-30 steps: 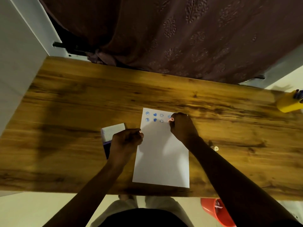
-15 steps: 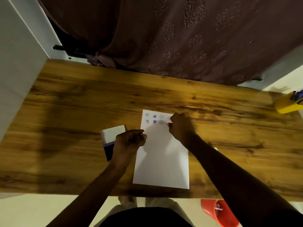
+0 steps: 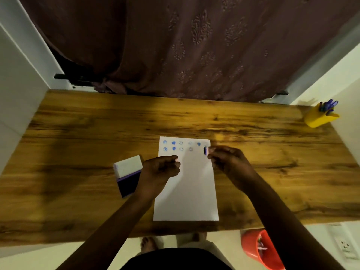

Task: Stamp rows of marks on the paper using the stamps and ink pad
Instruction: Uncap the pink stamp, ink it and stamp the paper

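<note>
A white sheet of paper (image 3: pixel 187 188) lies on the wooden table (image 3: pixel 78 137), with two short rows of blue stamped marks (image 3: pixel 181 145) along its top edge. My right hand (image 3: pixel 228 160) pinches a small round stamp (image 3: pixel 206 150), tipped on its side just above the paper's upper right corner, its dark inked face pointing left. My left hand (image 3: pixel 161 168) rests on the paper's left edge with its fingers curled; whether it holds a small stamp is unclear. The open ink pad (image 3: pixel 128 175), white lid raised over a dark purple pad, sits just left of my left hand.
A yellow cup (image 3: pixel 319 116) with blue pens stands at the table's far right corner. A dark patterned curtain (image 3: pixel 185 47) hangs behind the table. An orange bucket (image 3: pixel 261 248) sits on the floor at the lower right, below the table's front edge.
My right hand has lifted the stamp off the paper and drawn right, uncovering more marks in the rows. My left hand stays at the paper's left edge.
</note>
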Tool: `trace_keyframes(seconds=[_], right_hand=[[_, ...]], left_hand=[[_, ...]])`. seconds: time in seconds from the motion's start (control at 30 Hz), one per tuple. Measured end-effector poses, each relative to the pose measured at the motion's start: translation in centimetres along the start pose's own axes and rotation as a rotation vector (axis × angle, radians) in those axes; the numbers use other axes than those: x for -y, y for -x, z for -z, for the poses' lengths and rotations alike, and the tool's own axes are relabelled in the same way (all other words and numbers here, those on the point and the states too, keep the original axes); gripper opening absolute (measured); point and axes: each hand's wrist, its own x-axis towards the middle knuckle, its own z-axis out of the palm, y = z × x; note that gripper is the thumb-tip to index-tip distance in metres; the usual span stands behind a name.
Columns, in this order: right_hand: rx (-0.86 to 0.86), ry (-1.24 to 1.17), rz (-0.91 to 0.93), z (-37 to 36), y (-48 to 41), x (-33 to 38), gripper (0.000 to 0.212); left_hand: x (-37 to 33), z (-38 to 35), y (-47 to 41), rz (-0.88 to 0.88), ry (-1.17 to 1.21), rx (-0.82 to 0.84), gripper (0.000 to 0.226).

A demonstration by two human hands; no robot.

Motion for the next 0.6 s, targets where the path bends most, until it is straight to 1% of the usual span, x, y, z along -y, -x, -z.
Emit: trace_keyframes(seconds=[0.13, 0.23, 0.47, 0.6], right_hand=[[0.043, 0.093, 0.129, 0.7, 3.3, -1.8, 0.020], [0.062, 0.108, 0.180, 1.9, 4.2, -1.9, 0.020], [0.107, 0.160, 0.243, 5.6, 4.5, -0.8, 0.022], [0.149, 0.219, 0.227, 8.2, 4.2, -0.6, 0.023]], left_hand=[[-0.9, -3.2, 0.4, -0.065, -0.051, 0.112, 0.029], [-1.7, -5.3, 0.8, -0.104, -0.028, 0.194, 0.036], [-2.5, -9.2, 1.1, -0.121, -0.057, 0.206, 0.031], [-2.6, -11.3, 1.4, -0.129, -0.059, 0.190, 0.030]])
